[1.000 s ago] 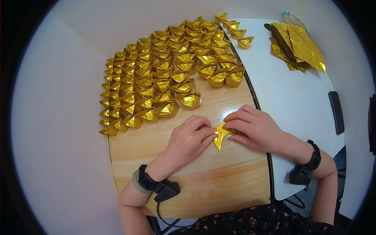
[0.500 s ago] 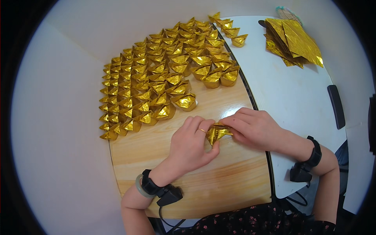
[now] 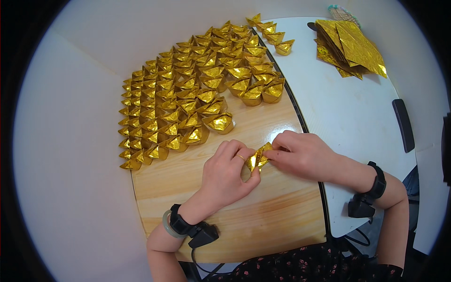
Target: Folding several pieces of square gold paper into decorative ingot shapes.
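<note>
A small folded gold foil paper piece [image 3: 257, 160] is held between both hands above the wooden board [image 3: 225, 221]. My left hand [image 3: 227, 170] pinches its left side, with the thumb at the near edge and the fingers at the far edge. My right hand [image 3: 300, 154] grips its right side between thumb and curled fingers. Creased flaps show around a slit along its middle; the fingers cover its outer ends. Beyond my left hand stands the nearest finished gold paper ingot [image 3: 220, 122], boat-shaped with pointed ends.
Rows of gold paper ingots [image 3: 188, 82] fill the board's far left part. A few more ingots [image 3: 284, 47] sit on the white table [image 3: 338, 117] at the back. There, a stack of flat gold paper sheets [image 3: 350, 47] lies at right. A dark bar [image 3: 403, 124] rests at the right edge.
The gold paper piece has turned and now stands more upright, its slit facing up. My right fingers have curled in closer on its right side. My left hand has barely shifted.
</note>
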`<state>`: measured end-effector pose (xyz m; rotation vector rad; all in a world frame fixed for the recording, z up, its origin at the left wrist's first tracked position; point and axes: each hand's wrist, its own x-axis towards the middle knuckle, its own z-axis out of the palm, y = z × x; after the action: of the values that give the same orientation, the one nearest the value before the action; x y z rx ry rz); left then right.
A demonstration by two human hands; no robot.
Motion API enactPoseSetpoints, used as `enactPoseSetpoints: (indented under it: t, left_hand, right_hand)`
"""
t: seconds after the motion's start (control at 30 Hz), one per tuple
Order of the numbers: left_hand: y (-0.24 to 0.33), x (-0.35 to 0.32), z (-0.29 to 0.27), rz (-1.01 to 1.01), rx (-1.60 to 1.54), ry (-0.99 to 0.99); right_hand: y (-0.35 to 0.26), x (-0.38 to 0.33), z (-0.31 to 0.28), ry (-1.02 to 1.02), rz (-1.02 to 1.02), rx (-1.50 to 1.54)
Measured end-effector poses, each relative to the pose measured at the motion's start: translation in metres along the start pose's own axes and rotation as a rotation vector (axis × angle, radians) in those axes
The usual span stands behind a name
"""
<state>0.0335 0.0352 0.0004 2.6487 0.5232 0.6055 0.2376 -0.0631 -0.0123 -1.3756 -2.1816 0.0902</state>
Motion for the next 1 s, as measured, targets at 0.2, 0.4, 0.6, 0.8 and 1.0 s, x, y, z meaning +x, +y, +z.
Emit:
enactPoseSetpoints:
  t: [0.2, 0.4, 0.6, 0.8, 1.0]
  left_hand:
    - [-0.004, -0.002, 0.001, -0.006, -0.039, 0.006]
    - [-0.006, -0.001, -0.001, 0.005, -0.047, -0.032]
    - [-0.007, 0.001, 0.000, 0.056, -0.166, -0.060]
    - [0.000, 0.000, 0.000, -0.150, -0.426, -0.047]
    - [-0.002, -0.002, -0.002, -0.206, -0.512, -0.058]
  right_hand:
    - [0.001, 0.000, 0.006, 0.084, 0.045, 0.057]
    - [0.000, 0.003, 0.004, 0.041, 0.136, 0.089]
    - [0.003, 0.002, 0.002, 0.081, 0.183, 0.151]
    - [-0.009, 0.005, -0.003, -0.039, 0.474, 0.551]
    - [-0.011, 0.004, 0.004, 0.158, 0.430, 0.694]
